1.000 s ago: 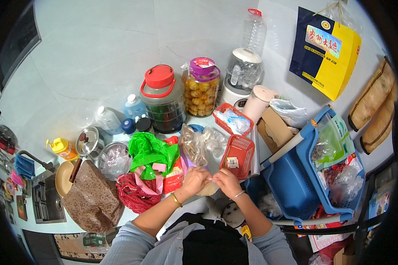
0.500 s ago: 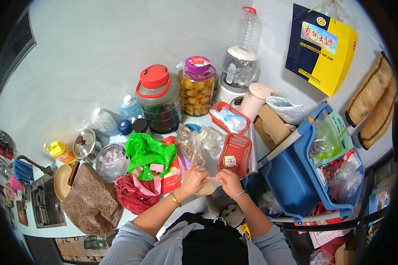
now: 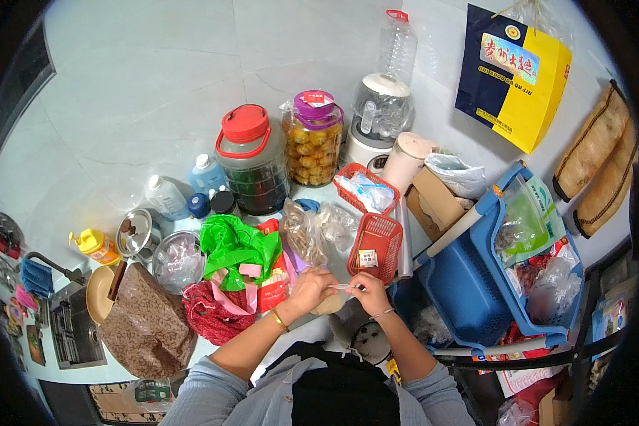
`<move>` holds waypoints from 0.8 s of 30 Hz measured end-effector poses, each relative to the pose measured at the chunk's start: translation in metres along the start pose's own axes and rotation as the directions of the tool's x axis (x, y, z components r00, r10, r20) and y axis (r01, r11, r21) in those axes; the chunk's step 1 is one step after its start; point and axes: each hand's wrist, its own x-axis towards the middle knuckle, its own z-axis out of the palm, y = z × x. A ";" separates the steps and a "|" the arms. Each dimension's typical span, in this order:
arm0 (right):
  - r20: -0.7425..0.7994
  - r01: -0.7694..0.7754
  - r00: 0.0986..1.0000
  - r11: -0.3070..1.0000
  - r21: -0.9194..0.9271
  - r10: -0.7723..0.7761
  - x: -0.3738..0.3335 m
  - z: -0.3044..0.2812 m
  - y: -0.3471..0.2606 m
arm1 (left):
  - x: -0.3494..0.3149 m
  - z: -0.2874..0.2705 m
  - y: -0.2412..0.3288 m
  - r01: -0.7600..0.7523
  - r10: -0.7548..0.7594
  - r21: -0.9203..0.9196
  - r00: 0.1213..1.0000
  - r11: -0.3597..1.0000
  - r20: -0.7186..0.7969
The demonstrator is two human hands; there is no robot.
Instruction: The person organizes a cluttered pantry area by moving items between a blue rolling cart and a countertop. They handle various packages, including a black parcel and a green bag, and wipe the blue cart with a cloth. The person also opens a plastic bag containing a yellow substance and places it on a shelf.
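Both hands are at the front edge of the pale counter [image 3: 110, 373], their fingertips facing each other. The left hand [image 3: 314, 289], with a gold-coloured bracelet at its wrist, pinches one end of a thin whitish strip [image 3: 341, 286] between thumb and fingers; the right hand [image 3: 368, 292], wearing a silvery bracelet, pinches the other end. The strip spans the narrow gap between the hands, nearly level; its material cannot be told. Just below the left hand, and partly hidden by it, is a pale, translucent item [image 3: 329, 304], not clearly identifiable. Just beyond the right hand stands a red perforated basket [image 3: 380, 231] with a small printed label inside. Beyond the left hand lie a bag of brownish contents [image 3: 304, 234] and, beside it, a crumpled clear bag [image 3: 337, 224]. To the left, a green plastic bag [image 3: 227, 245] rests against a dark red mesh bundle [image 3: 209, 314]; to the right stands a blue plastic rack [image 3: 468, 295].
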 end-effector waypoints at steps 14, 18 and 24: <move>0.052 0.103 0.994 0.989 -0.111 -0.098 0.012 0.005 0.000 | -0.015 -0.023 -0.023 0.075 -0.076 -0.016 0.996 0.997 -0.053; 0.057 0.086 0.995 0.986 -0.142 -0.078 0.013 0.007 0.000 | -0.027 -0.025 -0.034 0.197 -0.210 -0.202 0.977 0.959 -0.042; 0.084 0.167 0.985 0.952 -0.255 -0.151 0.012 0.011 0.001 | -0.037 -0.019 -0.044 0.341 -0.363 -0.299 0.932 0.891 -0.018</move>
